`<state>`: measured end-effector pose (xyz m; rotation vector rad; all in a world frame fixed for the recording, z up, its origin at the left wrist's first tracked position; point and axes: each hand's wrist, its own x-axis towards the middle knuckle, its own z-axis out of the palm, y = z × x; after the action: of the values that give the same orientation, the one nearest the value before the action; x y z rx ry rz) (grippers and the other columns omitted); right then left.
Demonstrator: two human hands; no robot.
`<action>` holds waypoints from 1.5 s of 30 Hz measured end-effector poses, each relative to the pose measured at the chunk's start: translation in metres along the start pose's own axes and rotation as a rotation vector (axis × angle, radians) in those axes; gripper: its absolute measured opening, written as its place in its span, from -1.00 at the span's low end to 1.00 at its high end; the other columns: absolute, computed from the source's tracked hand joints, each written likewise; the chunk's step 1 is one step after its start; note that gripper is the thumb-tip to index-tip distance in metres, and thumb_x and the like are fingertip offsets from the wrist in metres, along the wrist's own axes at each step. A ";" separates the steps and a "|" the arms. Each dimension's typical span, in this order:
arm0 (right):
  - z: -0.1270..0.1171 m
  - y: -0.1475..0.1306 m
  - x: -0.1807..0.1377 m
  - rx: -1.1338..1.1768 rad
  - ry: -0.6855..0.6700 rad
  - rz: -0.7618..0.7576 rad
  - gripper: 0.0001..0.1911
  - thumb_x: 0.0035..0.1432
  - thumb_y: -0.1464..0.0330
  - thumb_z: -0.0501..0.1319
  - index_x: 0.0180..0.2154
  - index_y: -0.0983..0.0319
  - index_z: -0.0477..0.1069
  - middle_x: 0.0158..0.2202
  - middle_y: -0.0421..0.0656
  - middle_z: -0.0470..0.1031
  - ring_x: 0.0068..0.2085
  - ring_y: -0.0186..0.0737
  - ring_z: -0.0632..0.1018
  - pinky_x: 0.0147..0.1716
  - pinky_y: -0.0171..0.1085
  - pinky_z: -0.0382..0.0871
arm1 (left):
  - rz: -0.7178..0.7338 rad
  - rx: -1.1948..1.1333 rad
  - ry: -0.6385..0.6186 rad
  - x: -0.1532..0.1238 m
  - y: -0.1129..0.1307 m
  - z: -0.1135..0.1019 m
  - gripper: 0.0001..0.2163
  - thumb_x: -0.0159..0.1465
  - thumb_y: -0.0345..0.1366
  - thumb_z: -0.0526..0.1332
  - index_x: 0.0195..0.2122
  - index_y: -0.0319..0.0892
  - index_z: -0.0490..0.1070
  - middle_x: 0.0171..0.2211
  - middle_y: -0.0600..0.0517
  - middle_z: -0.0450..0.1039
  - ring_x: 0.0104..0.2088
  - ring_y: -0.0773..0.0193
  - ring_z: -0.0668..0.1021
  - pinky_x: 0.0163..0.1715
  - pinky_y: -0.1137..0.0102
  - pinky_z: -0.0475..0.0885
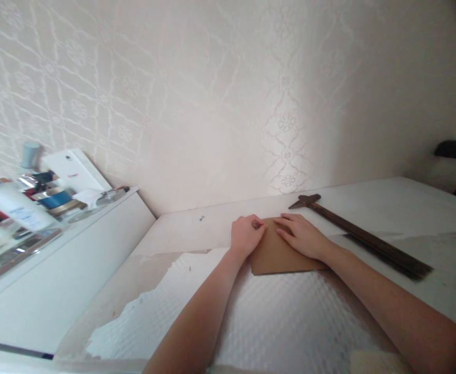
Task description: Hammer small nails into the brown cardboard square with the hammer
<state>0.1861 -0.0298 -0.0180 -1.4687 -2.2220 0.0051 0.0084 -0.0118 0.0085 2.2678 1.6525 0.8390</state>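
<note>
A flat brown piece of cardboard lies on the white surface in front of me, partly under both hands. My left hand is closed at its upper left edge, thumb and fingers pinched together. A small dark spot shows between those fingers, too small to make out. My right hand rests flat on the right side of the cardboard with fingers stretched and apart. Beyond it, to the right, lies a hammer with a dark head and a long wooden handle, touched by neither hand.
Small metal bits lie left of the hands near the wall. Under my arms is a white quilted sheet with a ragged edge. At left stands a white cabinet crowded with bottles and a white box. A patterned wall rises behind.
</note>
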 end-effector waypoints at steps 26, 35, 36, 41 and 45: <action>-0.048 0.031 -0.015 -0.263 0.062 0.557 -0.47 0.22 0.38 -0.06 0.21 0.32 0.17 -0.23 0.20 0.48 -0.27 0.12 0.54 -0.29 -0.04 0.36 | 0.022 -0.072 -0.032 -0.002 -0.002 0.004 -0.87 0.11 -0.38 0.15 -0.35 -0.12 0.47 -0.40 0.06 0.53 -0.32 0.26 0.53 -0.16 0.35 0.40; -0.064 0.005 -0.009 0.214 0.203 0.107 -0.50 0.25 0.38 -0.10 0.19 0.23 0.21 -0.09 -0.04 0.53 -0.12 -0.08 0.55 -0.15 -0.16 0.41 | 0.025 -0.099 -0.030 -0.002 -0.002 0.005 -0.72 0.10 -0.43 0.15 -0.14 -0.10 0.31 -0.34 0.10 0.52 -0.31 0.29 0.52 -0.19 0.37 0.40; -0.064 0.002 -0.009 0.251 0.173 0.052 -0.51 0.24 0.38 -0.10 0.18 0.20 0.23 -0.03 -0.07 0.50 -0.06 -0.11 0.53 -0.09 -0.17 0.39 | 0.025 -0.104 -0.028 -0.002 -0.003 0.005 -0.70 0.10 -0.43 0.15 -0.12 -0.10 0.29 -0.34 0.10 0.52 -0.31 0.29 0.52 -0.19 0.36 0.40; -0.060 -0.003 -0.010 0.286 0.033 -0.061 -0.50 0.22 0.43 -0.09 0.14 0.08 0.30 0.01 -0.17 0.48 -0.01 -0.12 0.50 -0.03 -0.16 0.36 | 0.023 -0.132 -0.034 -0.002 -0.004 0.007 -0.65 0.10 -0.44 0.14 -0.07 -0.09 0.22 -0.33 0.11 0.53 -0.31 0.28 0.53 -0.20 0.35 0.40; -0.056 0.000 -0.009 0.256 0.001 -0.050 -0.49 0.22 0.43 -0.08 0.16 0.07 0.29 -0.09 -0.14 0.54 -0.07 -0.10 0.53 -0.09 -0.18 0.39 | 0.012 -0.138 -0.046 -0.002 -0.003 0.005 -0.65 0.09 -0.44 0.15 -0.08 -0.09 0.21 -0.31 0.11 0.54 -0.30 0.27 0.54 -0.21 0.35 0.40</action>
<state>0.2104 -0.0517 0.0282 -1.2745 -2.1639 0.2629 0.0089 -0.0120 0.0021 2.1892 1.5141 0.8678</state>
